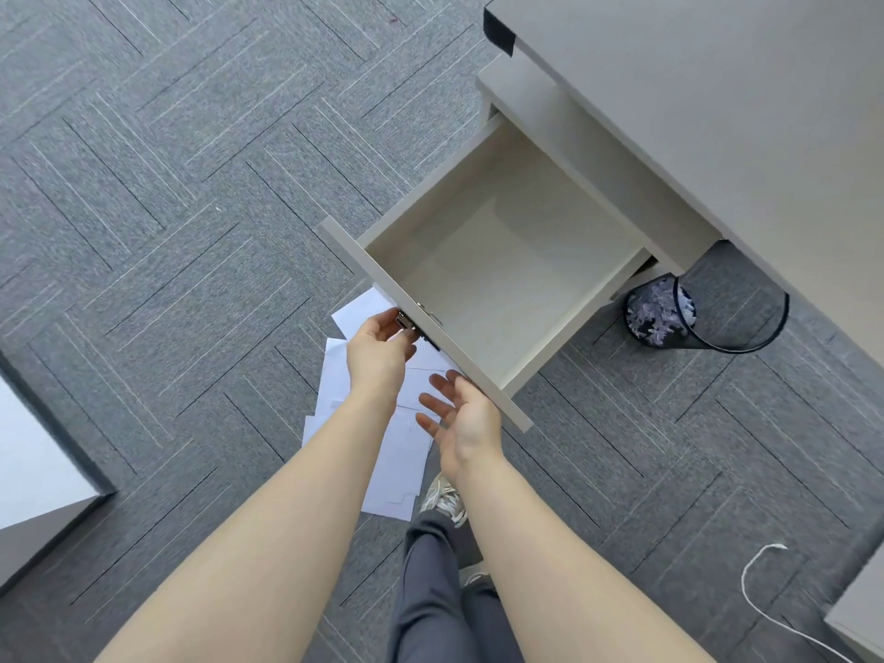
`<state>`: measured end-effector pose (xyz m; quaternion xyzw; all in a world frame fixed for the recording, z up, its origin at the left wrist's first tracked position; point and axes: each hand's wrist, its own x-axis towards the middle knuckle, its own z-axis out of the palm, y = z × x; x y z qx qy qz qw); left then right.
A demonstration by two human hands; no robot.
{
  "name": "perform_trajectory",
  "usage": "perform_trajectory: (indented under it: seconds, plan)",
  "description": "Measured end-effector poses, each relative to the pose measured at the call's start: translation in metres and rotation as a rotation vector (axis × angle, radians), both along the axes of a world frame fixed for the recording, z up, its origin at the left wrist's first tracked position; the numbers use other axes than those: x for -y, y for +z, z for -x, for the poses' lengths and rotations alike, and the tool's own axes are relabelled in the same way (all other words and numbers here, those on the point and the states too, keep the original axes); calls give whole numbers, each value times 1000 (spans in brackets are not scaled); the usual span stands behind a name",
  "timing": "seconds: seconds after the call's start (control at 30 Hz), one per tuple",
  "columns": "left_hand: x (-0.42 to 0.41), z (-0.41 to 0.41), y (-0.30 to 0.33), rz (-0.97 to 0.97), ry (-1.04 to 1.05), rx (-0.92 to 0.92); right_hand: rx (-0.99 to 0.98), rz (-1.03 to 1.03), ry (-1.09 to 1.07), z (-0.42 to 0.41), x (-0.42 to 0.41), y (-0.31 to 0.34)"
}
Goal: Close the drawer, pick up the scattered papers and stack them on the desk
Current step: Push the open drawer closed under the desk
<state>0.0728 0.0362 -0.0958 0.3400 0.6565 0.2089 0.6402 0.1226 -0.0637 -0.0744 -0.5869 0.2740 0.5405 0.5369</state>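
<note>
The beige drawer [502, 260] stands pulled fully out from the cabinet under the desk [717, 88], and nothing lies inside it. My left hand [380, 349] is at the drawer front, fingers curled around the metal handle [405, 322]. My right hand [461, 416] is open, palm toward the drawer front panel, just beside it. Several white papers [397, 461] lie scattered on the carpet below the drawer front, partly hidden by both arms.
A black mesh waste bin [669, 313] with shredded paper stands under the desk to the right of the drawer. A white cable [760, 581] lies on the carpet at lower right. Another piece of furniture [38, 471] sits at the left edge. My legs and shoe [445, 500] are beside the papers.
</note>
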Motion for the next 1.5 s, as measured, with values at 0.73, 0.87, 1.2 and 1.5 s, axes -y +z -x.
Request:
perform_trajectory:
  seconds: [0.73, 0.87, 1.2, 1.5]
  plan:
    - [-36, -139, -22, -130, -134, -31, 190, -26, -40, -133, -30, -16]
    - [-43, -161, -26, -161, -156, -67, 240, -23, -26, -154, -32, -18]
    - [-57, -204, -29, -238, -181, -120, 288, -37, -13, -192, -41, -22]
    - [-63, -226, -29, -235, -227, -115, 299, -61, -54, -216, -47, -25]
